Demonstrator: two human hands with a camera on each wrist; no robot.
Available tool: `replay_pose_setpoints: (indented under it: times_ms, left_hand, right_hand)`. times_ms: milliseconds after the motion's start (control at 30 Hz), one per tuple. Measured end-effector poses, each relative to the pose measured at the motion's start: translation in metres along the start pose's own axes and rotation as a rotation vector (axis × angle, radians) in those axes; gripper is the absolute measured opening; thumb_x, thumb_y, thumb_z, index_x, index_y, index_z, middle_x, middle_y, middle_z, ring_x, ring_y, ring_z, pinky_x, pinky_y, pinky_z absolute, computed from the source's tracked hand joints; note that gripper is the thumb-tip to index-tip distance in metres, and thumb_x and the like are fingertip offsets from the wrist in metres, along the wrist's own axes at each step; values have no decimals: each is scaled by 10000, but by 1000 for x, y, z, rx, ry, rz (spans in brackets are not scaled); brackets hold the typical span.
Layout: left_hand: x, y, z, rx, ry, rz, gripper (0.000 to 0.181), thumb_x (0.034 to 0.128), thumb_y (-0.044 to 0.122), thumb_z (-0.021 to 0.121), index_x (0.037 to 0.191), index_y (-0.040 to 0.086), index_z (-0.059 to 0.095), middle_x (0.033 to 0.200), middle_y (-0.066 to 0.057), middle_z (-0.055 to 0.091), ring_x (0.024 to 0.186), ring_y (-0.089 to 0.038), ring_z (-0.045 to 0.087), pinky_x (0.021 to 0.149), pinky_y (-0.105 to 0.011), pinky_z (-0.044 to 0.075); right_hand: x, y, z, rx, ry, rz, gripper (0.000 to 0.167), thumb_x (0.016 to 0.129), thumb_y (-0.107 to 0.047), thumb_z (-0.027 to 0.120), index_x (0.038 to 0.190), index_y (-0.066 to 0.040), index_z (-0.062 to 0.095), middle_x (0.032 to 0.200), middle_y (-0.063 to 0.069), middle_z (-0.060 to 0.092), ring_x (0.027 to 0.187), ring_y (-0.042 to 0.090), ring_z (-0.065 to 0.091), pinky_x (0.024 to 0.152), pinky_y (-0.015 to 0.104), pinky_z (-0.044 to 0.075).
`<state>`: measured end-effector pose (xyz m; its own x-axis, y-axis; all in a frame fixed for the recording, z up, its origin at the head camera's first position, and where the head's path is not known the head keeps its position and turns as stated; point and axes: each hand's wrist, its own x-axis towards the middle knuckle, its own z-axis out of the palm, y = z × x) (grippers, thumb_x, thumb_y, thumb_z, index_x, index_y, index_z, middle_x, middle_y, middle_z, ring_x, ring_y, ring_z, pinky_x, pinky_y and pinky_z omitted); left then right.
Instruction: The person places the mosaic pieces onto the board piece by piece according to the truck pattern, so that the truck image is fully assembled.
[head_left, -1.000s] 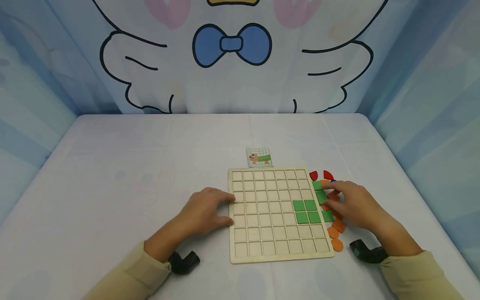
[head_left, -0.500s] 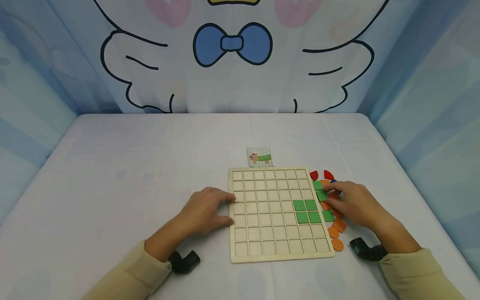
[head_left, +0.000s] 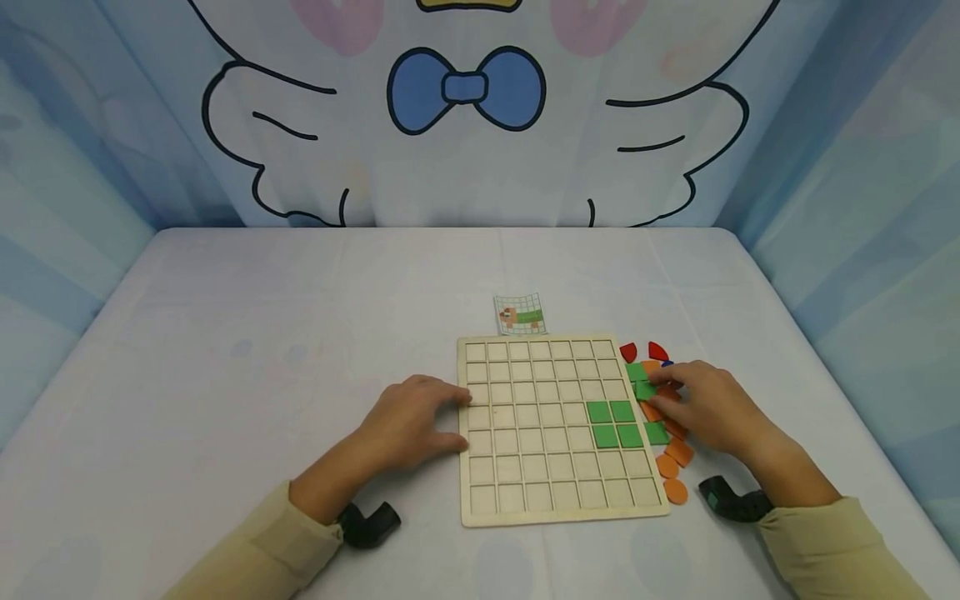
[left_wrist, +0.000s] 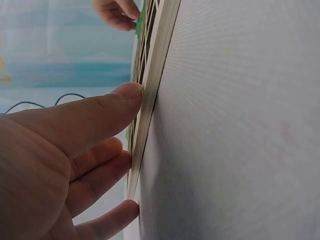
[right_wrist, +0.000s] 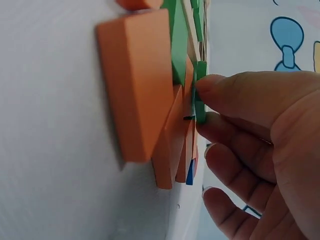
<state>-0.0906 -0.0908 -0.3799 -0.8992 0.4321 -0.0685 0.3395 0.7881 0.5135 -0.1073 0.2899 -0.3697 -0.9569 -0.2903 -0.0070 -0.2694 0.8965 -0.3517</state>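
Observation:
A wooden grid board (head_left: 525, 442) lies on the table, with a block of green square tiles (head_left: 628, 435) set in cells near its right side. My left hand (head_left: 408, 423) rests against the board's left edge, thumb and fingertips touching the rim. Beyond the right edge, my right hand (head_left: 712, 408) pinches a green square tile (right_wrist: 201, 107) between thumb and index finger, just above the loose pieces. Its other fingers curve loosely in the right wrist view. Part of the pile is hidden beneath this hand.
Loose pieces line the board's right side: orange squares (head_left: 679, 452), orange discs (head_left: 677, 492), red quarter-round pieces (head_left: 628, 352), a green square (head_left: 656, 433) and a partly hidden blue piece (head_left: 667, 363). A small picture card (head_left: 520, 316) of a green-bodied animal sits behind the board.
The green tile pinched by my right hand has tilted and shifted very slightly up and to the right. My left hand has stayed at the board's edge.

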Motion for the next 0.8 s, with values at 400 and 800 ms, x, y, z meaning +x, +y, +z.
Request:
replay_pose_setpoints:
  times_ms: [400,800]
  left_hand:
    - [-1,-1,1,4,9,7,508,783,279,874,1240,138,704,1221,-27,676,1225,-280,551,996,-474,438]
    - [0,-1,0,4,4,6,508,779,277,875,1238,140,706,1211,-20,678,1220,-276,555,995,-462,440]
  right_hand:
    - [-3,-22,-7,28,13,-71,248,867,-133,780,1085,-29,724,943,52,658,840,224,563,726,420,493]
    - [-5,-38,-3,49,29,-176,234,867,-123,781,1082,-47,730,1009,34,684,893,219,604,770,442,514]
